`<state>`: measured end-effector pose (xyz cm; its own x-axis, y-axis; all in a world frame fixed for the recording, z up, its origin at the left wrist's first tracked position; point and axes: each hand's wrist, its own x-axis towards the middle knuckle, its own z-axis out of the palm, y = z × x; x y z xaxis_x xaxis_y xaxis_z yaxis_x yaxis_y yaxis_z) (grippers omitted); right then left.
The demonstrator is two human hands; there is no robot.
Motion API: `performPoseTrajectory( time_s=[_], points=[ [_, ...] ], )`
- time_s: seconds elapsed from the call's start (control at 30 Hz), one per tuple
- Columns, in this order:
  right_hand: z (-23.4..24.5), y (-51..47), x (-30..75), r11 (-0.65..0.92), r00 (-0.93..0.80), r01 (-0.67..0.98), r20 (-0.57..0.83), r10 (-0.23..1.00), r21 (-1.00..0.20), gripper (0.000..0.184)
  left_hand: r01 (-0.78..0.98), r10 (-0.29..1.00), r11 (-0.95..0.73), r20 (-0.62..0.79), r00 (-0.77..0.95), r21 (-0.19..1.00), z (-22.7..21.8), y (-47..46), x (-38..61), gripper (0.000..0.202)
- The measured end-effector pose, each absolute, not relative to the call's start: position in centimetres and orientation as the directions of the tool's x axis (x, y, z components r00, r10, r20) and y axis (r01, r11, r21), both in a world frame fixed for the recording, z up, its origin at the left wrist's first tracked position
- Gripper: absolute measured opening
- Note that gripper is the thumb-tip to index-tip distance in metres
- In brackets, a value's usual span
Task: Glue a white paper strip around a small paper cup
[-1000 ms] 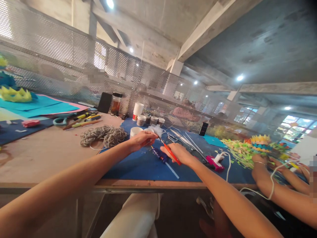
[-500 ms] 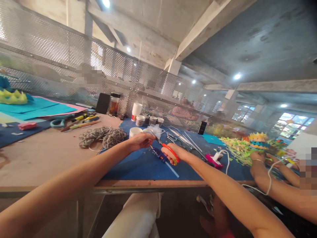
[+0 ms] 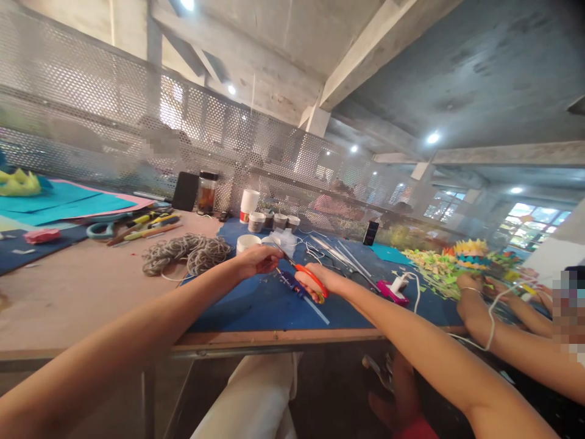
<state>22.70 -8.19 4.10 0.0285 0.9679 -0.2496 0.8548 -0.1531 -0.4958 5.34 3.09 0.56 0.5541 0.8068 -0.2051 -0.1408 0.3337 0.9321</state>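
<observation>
My right hand (image 3: 320, 279) is closed around the orange handles of a pair of scissors (image 3: 307, 272), whose blades point up and left. My left hand (image 3: 261, 259) is pinched shut beside the blade tips; whatever its fingers hold is too small to make out. Below the scissors lies a blue glue gun (image 3: 289, 281) with a clear glue stick (image 3: 317, 310) poking out of its rear toward me. A white tub (image 3: 248, 244) stands just behind my left hand, and a bundle of grey-beige cord (image 3: 186, 255) rests to its left.
Small cups (image 3: 280, 222) stand in a row by the mesh panel (image 3: 205, 134). Metal rods (image 3: 346, 256) and a pink power strip (image 3: 392, 292) with a white cable lie to the right. Another person's hands (image 3: 470, 283) work among paper scraps (image 3: 432, 268). Pliers (image 3: 114, 225) and other tools lie left.
The view has shifted slightly, so things on the table appear a little further left. Both hands keep nearly the same pose, with the scissors still in the right one.
</observation>
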Motion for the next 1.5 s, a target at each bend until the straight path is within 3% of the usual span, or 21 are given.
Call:
performPoseTrajectory(
  time_s=[0.37, 0.5, 0.63, 0.83, 1.1, 1.27, 1.4, 1.5],
  points=[
    [4.5, -6.4, 24.4, -0.083, 0.040, 0.899, -0.107, 0.993, -0.430, 0.033, -0.209, 0.825, 0.260, -0.104, 0.556, 0.943, 1.2, 2.6, 4.7, 0.018],
    [6.1, -5.6, 27.0, -0.062, 0.072, 0.941, 0.018, 0.997, -0.332, 0.044, -0.278, 0.853, 0.198, -0.026, 0.521, 0.940, 1.5, 2.6, 4.4, 0.025],
    [6.6, -4.2, 29.2, -0.099, 0.117, 0.970, 0.070, 0.991, -0.221, 0.043, -0.346, 0.896, 0.138, 0.032, 0.443, 0.928, 1.8, 2.8, 4.1, 0.028],
    [5.7, -0.5, 30.1, -0.087, 0.087, 0.986, -0.005, 0.996, -0.145, 0.029, -0.397, 0.928, 0.070, 0.087, 0.363, 0.915, 2.4, 2.5, 3.4, 0.030],
    [4.9, 6.0, 28.3, -0.034, 0.024, 0.996, -0.127, 0.992, -0.077, 0.036, -0.409, 0.910, -0.014, 0.181, 0.373, 0.912, 3.0, 1.1, 3.4, 0.035],
    [3.7, 8.5, 27.4, -0.014, 0.003, 0.998, -0.177, 0.984, -0.056, 0.036, -0.393, 0.917, 0.013, 0.146, 0.371, 0.919, 2.8, 1.1, 3.4, 0.039],
    [2.9, 9.3, 27.4, 0.008, -0.016, 0.999, -0.156, 0.988, -0.052, 0.036, -0.349, 0.916, 0.031, 0.112, 0.384, 0.937, 2.6, 1.1, 3.7, 0.038],
    [3.4, 8.6, 28.3, 0.031, -0.035, 0.998, -0.060, 0.998, -0.060, 0.034, -0.305, 0.909, 0.044, 0.088, 0.408, 0.951, 2.4, 1.1, 3.8, 0.035]
  ],
)
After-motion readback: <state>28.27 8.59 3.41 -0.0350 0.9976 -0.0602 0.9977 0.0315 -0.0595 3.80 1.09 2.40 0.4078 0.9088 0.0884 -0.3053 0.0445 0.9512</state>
